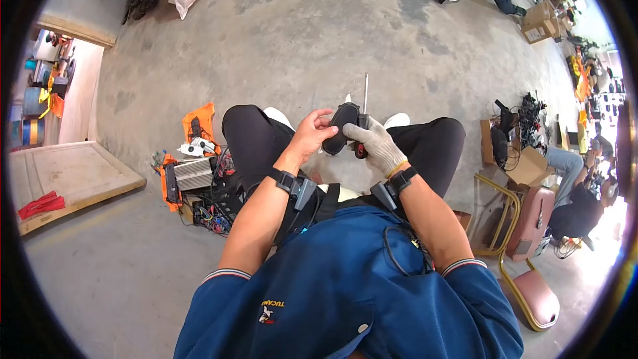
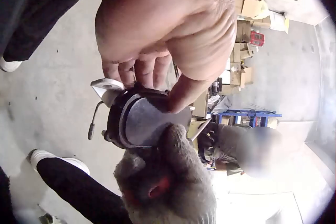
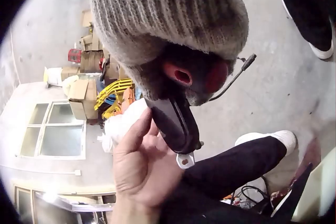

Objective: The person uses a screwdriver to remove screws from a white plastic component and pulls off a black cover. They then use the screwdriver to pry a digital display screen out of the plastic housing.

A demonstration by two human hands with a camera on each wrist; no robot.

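A black oval device [image 1: 341,127] with a white metal tab [image 2: 109,85] and a short cable is held between both hands over the lap. The bare left hand [image 1: 310,134] grips its side, thumb on the flat face in the left wrist view. The gloved right hand [image 1: 379,145] pinches the device with its thumb and also holds a screwdriver with a red and black handle [image 3: 198,74]; its shaft [image 1: 365,96] points away from the body. In the right wrist view the left hand [image 3: 149,169] lies along the device's edge.
Left of the legs lie an orange bag [image 1: 201,121] and a pile of electronic parts and wires [image 1: 211,209]. A wooden panel [image 1: 83,179] is at the left. Cardboard boxes [image 1: 528,165] and a pink chair [image 1: 531,223] stand right; other people sit farther off.
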